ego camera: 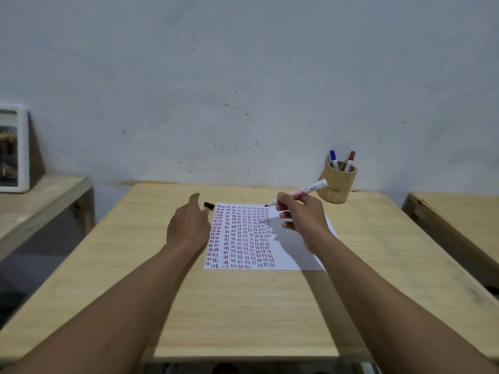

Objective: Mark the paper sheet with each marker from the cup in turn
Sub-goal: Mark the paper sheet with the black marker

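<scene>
Right hand [299, 217] right of frame centre, fingers closed around an uncapped marker [298, 195]; black tip points left and hovers at the upper right corner of the marked area, white barrel angles up-right toward the cup. Can't tell if the tip touches the paper. Left hand [189, 225] left of centre, loosely open and holding nothing, fingers stretched toward a black cap [209, 205] lying on the counter [243, 306] just off the sheet's top left corner; contact with the cap unclear. Paper sheet [297, 252] flat at centre frame, left portion filled with columns of short red, blue and black dashes, right strip blank. Wooden cup [337, 186] upper right of the sheet, near the wall, holding a blue-capped marker [333, 159] and a red-capped marker [350, 160]. White framed picture [13, 148] at left edge on a side counter.
</scene>
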